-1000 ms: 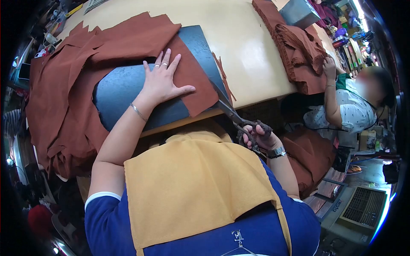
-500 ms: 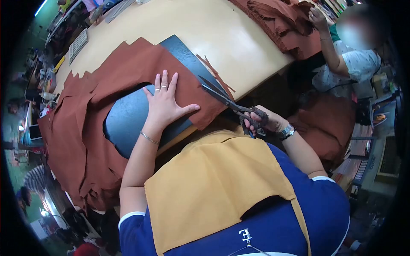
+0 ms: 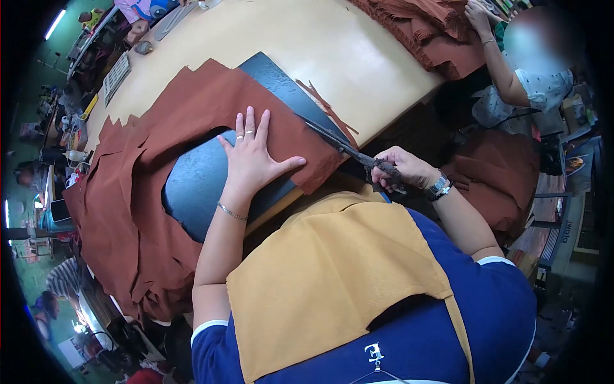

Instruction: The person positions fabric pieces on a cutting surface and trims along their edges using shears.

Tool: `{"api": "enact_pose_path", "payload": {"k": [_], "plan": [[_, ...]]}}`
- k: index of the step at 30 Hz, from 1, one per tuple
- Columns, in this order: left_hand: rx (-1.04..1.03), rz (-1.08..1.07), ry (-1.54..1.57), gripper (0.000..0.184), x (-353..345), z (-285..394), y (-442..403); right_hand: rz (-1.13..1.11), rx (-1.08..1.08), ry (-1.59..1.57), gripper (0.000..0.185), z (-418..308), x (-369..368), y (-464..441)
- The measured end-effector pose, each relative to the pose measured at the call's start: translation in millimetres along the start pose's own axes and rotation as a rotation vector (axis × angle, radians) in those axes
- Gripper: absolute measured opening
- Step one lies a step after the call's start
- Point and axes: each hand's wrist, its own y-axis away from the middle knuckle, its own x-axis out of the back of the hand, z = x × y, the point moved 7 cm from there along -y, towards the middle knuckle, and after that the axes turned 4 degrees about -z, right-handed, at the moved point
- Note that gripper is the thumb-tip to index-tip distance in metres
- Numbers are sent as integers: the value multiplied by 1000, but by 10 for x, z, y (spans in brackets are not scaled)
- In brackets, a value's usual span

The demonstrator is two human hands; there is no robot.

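Observation:
Brown cloth (image 3: pixel 192 96) lies over a dark blue board (image 3: pixel 204 179) at the table's near edge. My left hand (image 3: pixel 253 157) rests flat on the cloth and board, fingers spread, with nothing gripped. Large dark scissors (image 3: pixel 342 144) are in my right hand (image 3: pixel 404 169), its fingers wrapped round the handles. Their blades look nearly closed and lie along the right edge of the cloth. Thin brown offcuts (image 3: pixel 323 105) lie just beyond the board.
A co-worker (image 3: pixel 511 83) at the upper right touches a stack of brown cloth (image 3: pixel 428 32). The pale table (image 3: pixel 358 57) extends away. More brown cloth (image 3: pixel 495 179) hangs low at the right. A keyboard-like object (image 3: pixel 116 78) sits at the far left edge.
The scissor blades, wide apart half a second ago, have come together. My left hand has stayed spread on the cloth. The view has shifted, and the co-worker's hand has moved slightly.

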Motion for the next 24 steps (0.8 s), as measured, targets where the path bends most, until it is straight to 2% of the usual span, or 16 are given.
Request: {"api": "enact_pose_path", "payload": {"k": [24], "plan": [[-10,-2,-25,119,7,28,43,35,25,52,21,-88,-94,-57]]}}
